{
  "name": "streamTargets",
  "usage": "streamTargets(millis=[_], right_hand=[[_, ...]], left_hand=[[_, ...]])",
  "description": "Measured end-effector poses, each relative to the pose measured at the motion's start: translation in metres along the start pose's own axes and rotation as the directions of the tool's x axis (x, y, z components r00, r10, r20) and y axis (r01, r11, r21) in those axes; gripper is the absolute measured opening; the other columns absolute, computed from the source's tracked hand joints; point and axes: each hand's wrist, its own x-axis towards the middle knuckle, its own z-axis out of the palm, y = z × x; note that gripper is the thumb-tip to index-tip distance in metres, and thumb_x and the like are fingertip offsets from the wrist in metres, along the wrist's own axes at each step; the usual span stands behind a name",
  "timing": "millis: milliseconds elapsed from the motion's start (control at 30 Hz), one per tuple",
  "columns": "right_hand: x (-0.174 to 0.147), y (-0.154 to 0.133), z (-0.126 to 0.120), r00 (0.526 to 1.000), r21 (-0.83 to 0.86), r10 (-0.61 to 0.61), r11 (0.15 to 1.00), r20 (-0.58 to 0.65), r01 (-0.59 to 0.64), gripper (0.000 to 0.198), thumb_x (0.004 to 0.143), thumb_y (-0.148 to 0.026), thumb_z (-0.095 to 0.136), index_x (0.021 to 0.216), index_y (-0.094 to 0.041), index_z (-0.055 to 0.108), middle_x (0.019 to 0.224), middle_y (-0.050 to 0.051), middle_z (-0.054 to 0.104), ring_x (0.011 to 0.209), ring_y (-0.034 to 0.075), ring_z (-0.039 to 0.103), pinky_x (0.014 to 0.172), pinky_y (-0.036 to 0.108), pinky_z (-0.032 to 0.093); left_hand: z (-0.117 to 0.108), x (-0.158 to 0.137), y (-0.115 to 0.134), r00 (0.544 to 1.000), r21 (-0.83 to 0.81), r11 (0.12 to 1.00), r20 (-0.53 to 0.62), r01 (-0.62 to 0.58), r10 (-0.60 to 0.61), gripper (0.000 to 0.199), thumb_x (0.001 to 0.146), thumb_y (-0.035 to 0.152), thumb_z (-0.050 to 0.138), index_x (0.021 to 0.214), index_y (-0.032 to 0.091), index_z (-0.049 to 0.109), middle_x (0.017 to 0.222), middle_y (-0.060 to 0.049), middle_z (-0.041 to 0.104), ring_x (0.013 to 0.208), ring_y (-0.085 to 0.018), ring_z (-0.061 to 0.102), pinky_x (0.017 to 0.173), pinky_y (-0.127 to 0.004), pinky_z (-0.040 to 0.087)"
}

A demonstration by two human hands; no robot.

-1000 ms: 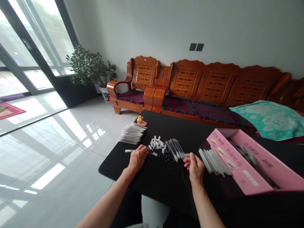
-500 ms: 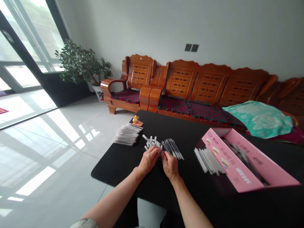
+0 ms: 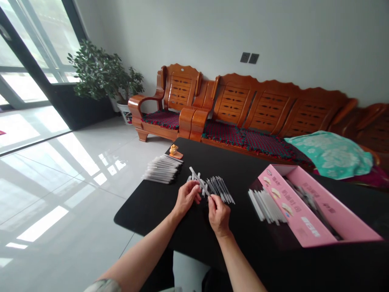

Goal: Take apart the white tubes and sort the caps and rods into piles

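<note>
My right hand (image 3: 219, 215) pinches the near end of a slim white tube (image 3: 196, 177), which looks like a pen barrel and slants up to the left. My left hand (image 3: 186, 197) is beside the tube, its fingers loosely curled and apart; I see nothing held in it. Just beyond my hands lies a small heap of short white pieces (image 3: 202, 187) like pen caps, partly hidden. To its right is a row of thin dark rods (image 3: 223, 190) like pen refills. A stack of whitish tubes (image 3: 162, 169) lies at the table's left edge.
On the black table (image 3: 152, 211), more white tubes (image 3: 266, 206) lie beside an open pink box (image 3: 304, 221) containing dark and grey pieces. A small orange figurine (image 3: 174, 150) stands at the far left corner. Behind the table is a wooden sofa (image 3: 234, 101).
My hands have moved apart from being pressed together. The white tube now shows in my right hand, and my left fingers have loosened. The view has shifted slightly.
</note>
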Motion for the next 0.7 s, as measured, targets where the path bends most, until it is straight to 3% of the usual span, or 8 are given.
streamTargets(millis=[100,200,400,700], right_hand=[[-0.0010,-0.0016,0.0036,0.995,-0.016,-0.058,0.998,0.080,0.059,0.020,0.095,-0.023,0.047,0.097,-0.013,0.065,0.078,0.007,0.071,0.067,0.016,0.067,0.065,0.024,0.048],[0.0001,-0.0038,0.0053,0.991,-0.043,-0.081,0.995,0.108,0.086,0.021,0.095,-0.025,0.048,0.098,-0.013,0.065,0.080,0.008,0.072,0.066,0.016,0.067,0.064,0.024,0.048],[0.0011,-0.0057,0.0049,0.984,-0.066,-0.091,0.993,0.156,0.102,0.025,0.096,-0.022,0.042,0.093,-0.014,0.065,0.072,0.005,0.070,0.063,0.016,0.066,0.060,0.024,0.045],[-0.0005,-0.0052,0.0068,0.991,-0.053,-0.046,0.997,0.125,0.053,0.021,0.095,-0.028,0.048,0.096,-0.014,0.065,0.070,0.004,0.068,0.060,0.015,0.064,0.060,0.023,0.044]], left_hand=[[-0.0051,0.0075,-0.0017,0.993,-0.215,0.970,0.017,0.116,-0.115,0.037,0.085,0.046,0.062,0.102,0.013,0.061,0.079,-0.004,0.063,0.055,-0.011,0.059,0.046,-0.020,0.049],[-0.0082,0.0098,-0.0026,0.990,-0.297,0.946,-0.013,0.127,-0.137,0.035,0.081,0.045,0.068,0.089,0.012,0.062,0.072,-0.002,0.063,0.053,-0.009,0.058,0.048,-0.020,0.048],[-0.0086,0.0087,-0.0048,0.991,-0.296,0.948,-0.028,0.119,-0.133,0.034,0.079,0.045,0.070,0.086,0.012,0.062,0.069,-0.001,0.062,0.053,-0.010,0.058,0.048,-0.020,0.048],[-0.0094,0.0093,-0.0072,0.991,-0.285,0.953,-0.053,0.102,-0.122,0.033,0.080,0.045,0.069,0.083,0.013,0.061,0.062,0.002,0.059,0.052,-0.010,0.058,0.049,-0.020,0.048]])
